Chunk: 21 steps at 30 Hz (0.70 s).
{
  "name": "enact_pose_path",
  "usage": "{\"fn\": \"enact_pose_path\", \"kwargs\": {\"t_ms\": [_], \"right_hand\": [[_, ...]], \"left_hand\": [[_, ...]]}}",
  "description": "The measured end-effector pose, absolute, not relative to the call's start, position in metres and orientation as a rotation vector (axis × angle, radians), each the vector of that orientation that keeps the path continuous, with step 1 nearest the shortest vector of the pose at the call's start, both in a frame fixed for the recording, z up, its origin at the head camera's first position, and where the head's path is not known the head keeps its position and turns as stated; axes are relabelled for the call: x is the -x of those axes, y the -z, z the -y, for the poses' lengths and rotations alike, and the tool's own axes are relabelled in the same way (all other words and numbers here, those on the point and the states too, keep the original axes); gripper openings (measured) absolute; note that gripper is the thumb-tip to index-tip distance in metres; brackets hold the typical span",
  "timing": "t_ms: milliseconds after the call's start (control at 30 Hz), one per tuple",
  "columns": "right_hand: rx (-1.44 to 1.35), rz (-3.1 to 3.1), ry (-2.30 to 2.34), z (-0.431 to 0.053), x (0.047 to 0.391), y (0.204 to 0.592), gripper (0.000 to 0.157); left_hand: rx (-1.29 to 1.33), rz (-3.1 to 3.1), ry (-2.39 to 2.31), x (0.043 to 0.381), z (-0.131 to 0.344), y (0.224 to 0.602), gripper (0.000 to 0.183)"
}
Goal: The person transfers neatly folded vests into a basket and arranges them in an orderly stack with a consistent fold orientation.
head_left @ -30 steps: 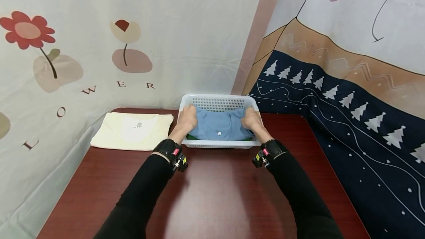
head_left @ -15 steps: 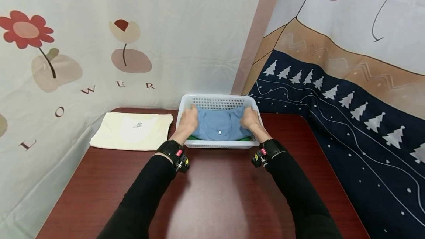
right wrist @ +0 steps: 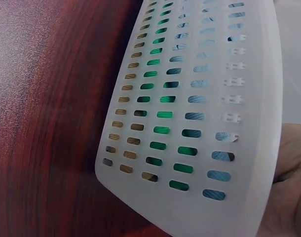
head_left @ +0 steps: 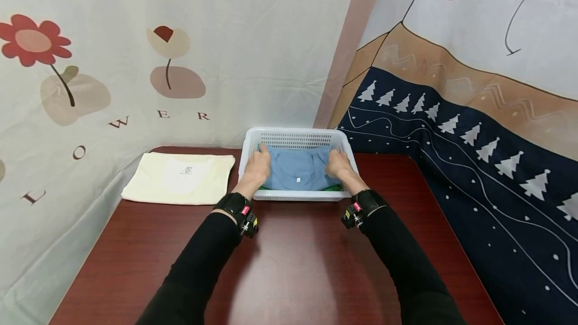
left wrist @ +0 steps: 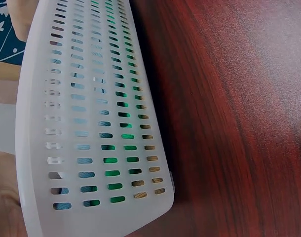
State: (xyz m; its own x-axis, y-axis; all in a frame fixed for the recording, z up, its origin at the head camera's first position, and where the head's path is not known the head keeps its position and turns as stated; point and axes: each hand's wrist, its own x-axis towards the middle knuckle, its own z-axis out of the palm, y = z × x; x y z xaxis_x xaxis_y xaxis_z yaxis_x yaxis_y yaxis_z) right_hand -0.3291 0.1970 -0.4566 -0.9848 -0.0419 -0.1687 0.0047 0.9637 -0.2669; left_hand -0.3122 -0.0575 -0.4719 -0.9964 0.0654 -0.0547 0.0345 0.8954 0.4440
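A folded blue T-shirt (head_left: pixel 298 167) lies in the white plastic basket (head_left: pixel 300 195), its neckline and small label facing me. Green cloth (left wrist: pixel 112 173) shows beneath it through the basket's slots, with brownish cloth (right wrist: pixel 126 169) lower down. At the shirt's left side my left hand (head_left: pixel 257 165) grips its edge, fingers curled and thumb raised; the fingertips are hidden. My right hand (head_left: pixel 338 164) holds the opposite edge, also with curled fingers. Both hands are inside the basket's rim. In each wrist view the basket wall covers most of the hand.
Left of the basket, a folded pale yellow garment (head_left: pixel 180 179) with a small print lies flat on the reddish-brown table (head_left: pixel 289 265). Patterned cloth hangings (head_left: pixel 271 54) stand right behind the basket and along the table's right side.
Both hands have shifted slightly inward, toward each other, on the shirt's sides. My left thumb sticks up more. The basket and the yellow garment stay in place.
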Motion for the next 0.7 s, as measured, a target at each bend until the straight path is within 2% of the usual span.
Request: {"fn": "enact_pose_path", "kwargs": {"t_ms": [267,433,533,700], "right_hand": [[0.046,-2.885,0.477,-0.202,0.332,0.454,0.017],[0.032,-2.823,0.592,-0.216,0.357,0.475,0.015],[0.017,-2.805,0.612,-0.224,0.371,0.490,0.033],[-0.022,-2.761,0.615,-0.223,0.372,0.489,0.065]], "left_hand": [[0.002,-2.923,-0.728,0.316,0.057,0.467,0.049],[0.015,-2.886,-0.776,0.312,0.057,0.461,0.060],[0.030,-2.851,-0.842,0.309,0.059,0.458,0.071],[0.020,-2.810,-0.882,0.306,0.062,0.452,0.086]]}}
